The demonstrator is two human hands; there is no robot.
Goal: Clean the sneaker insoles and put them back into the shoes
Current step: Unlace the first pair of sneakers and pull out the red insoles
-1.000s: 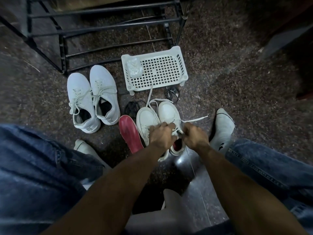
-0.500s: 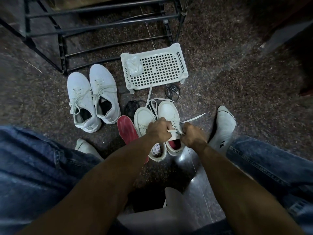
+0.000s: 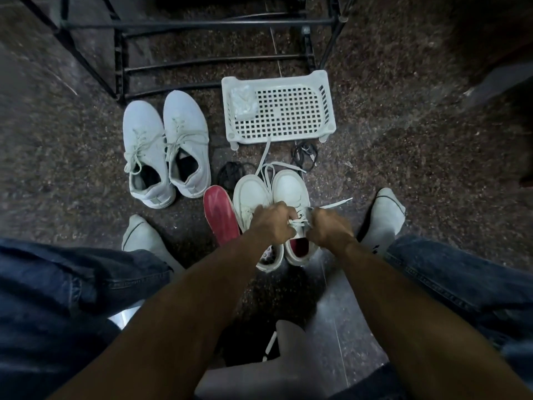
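Two white leather sneakers stand side by side on the floor between my feet. My left hand [image 3: 271, 223] and my right hand [image 3: 328, 229] both pinch the white laces [image 3: 300, 222] over the right sneaker [image 3: 291, 189], which has a red insole [image 3: 300, 246] inside at the heel. The left sneaker [image 3: 249, 194] is partly under my left hand; its heel opening shows a patterned bottom. A loose red insole [image 3: 220, 215] lies on the floor just left of that shoe.
A second pair of pale knit sneakers [image 3: 164, 148] stands to the left. A white perforated plastic tray [image 3: 326, 111] holding a clear packet [image 3: 242, 102] sits behind, before a black metal shoe rack [image 3: 202, 62]. Dark cords [image 3: 304, 154] lie near the tray. My socked feet flank the shoes.
Both hands stay on the right sneaker's laces and have shifted slightly along them. The shoes and loose insole have not moved.
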